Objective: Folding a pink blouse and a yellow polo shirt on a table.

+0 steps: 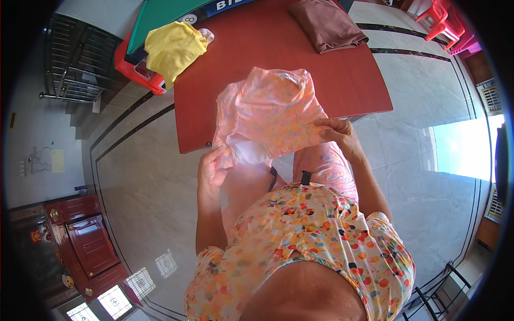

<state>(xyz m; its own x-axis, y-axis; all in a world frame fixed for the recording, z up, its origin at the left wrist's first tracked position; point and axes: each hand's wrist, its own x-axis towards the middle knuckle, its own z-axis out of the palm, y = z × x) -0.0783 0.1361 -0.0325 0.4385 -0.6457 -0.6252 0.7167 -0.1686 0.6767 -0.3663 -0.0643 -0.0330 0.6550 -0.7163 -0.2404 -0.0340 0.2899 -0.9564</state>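
Observation:
A pink garment [277, 108] with a small multicoloured print lies partly on the red tabletop [225, 52], its near end lifted over the table's front edge. My left hand [212, 167] pinches its near left corner. On the other side, my right hand [338, 130] grips the near right edge between thumb and fingers. Between the hands the fabric sags, and a white inner face [247, 150] shows near the left corner. Part of the far end is folded over itself.
A yellow cloth [174, 48] hangs over the table's left edge beside a green-topped box [160, 16] and a red plastic stool [136, 74]. Folded brown fabric [329, 26] rests at the far right. Red plastic chairs [441, 24] stand on the tiled floor [417, 88].

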